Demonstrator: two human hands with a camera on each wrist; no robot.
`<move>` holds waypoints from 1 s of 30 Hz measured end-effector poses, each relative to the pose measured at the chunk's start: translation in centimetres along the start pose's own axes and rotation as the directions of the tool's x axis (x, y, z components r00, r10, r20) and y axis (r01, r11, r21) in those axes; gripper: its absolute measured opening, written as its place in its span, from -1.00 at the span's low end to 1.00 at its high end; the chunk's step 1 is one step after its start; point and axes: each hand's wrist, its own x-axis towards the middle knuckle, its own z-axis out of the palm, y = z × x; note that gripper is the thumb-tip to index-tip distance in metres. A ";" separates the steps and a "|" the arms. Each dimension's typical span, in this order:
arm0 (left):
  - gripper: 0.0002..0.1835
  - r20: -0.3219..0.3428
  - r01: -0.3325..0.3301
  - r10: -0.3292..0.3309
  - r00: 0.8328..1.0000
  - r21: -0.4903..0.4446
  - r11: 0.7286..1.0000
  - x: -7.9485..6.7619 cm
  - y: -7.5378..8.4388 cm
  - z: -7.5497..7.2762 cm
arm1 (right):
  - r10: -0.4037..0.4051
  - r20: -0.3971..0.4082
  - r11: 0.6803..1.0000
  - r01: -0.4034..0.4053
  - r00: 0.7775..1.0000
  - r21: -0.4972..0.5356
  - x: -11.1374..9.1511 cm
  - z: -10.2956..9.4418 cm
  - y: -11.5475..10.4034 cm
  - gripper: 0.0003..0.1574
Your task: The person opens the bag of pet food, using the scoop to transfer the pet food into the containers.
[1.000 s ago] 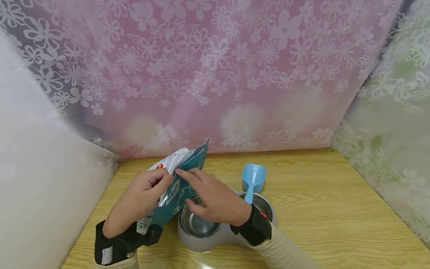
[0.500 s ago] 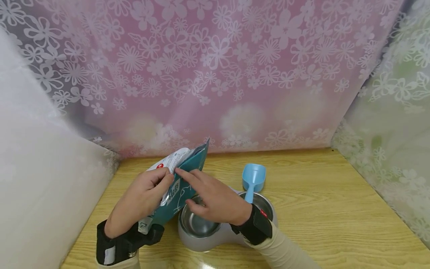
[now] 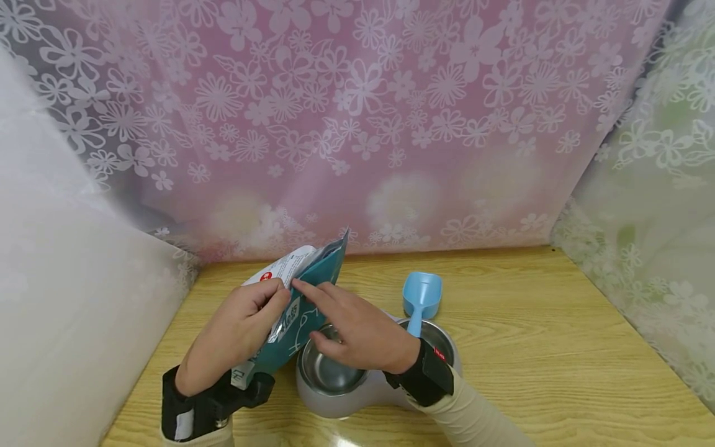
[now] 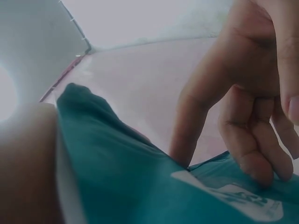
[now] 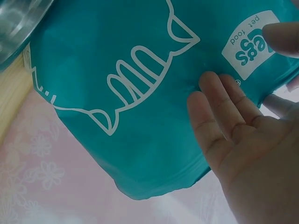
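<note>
A teal pet food bag [image 3: 326, 270] with a white back panel leans tilted over the left part of the table. My left hand [image 3: 240, 320] grips its upper edge, thumb against curled fingers. On the bag's teal front, my right hand [image 3: 357, 326] rests with fingers extended and the index fingertip at the edge, close to the left thumb. The right wrist view shows the bag's front [image 5: 154, 154] with a white line drawing and a "pet food" label, the fingertips of the right hand [image 5: 261, 163] against it. Inside the bag is hidden.
A grey double feeding bowl [image 3: 335, 406] with two metal basins stands under the right hand, partly covered by it. A light blue scoop [image 3: 422, 292] lies behind it, its handle reaching over the right basin. Flowered cloth [image 3: 391, 155] walls surround the wooden table [image 3: 530, 347].
My left hand and the bag have shifted very slightly to the right. The right hand keeps nearly the same place on the bag; bowl and scoop have not moved.
</note>
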 end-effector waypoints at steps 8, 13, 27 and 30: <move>-0.58 -0.008 0.013 -0.013 1.000 -0.008 1.000 0.2 0.1 0.1 | 0.015 0.003 1.000 -0.015 1.000 0.009 0.0 -0.1 0.0 0.03; -0.59 -0.013 0.014 -0.014 1.000 -0.017 1.000 0.1 0.2 0.1 | 0.012 0.004 1.000 -0.012 1.000 0.008 0.0 -0.1 0.0 0.03; -0.66 -0.205 -0.043 0.059 0.977 0.082 0.996 0.5 0.0 0.6 | -0.013 -0.006 1.000 0.013 1.000 0.008 -0.1 -0.2 0.0 0.01; -0.67 -0.200 -0.060 0.073 0.977 0.071 0.996 0.6 0.0 0.7 | -0.027 -0.020 1.000 0.026 0.999 -0.005 0.0 -0.2 0.1 -0.01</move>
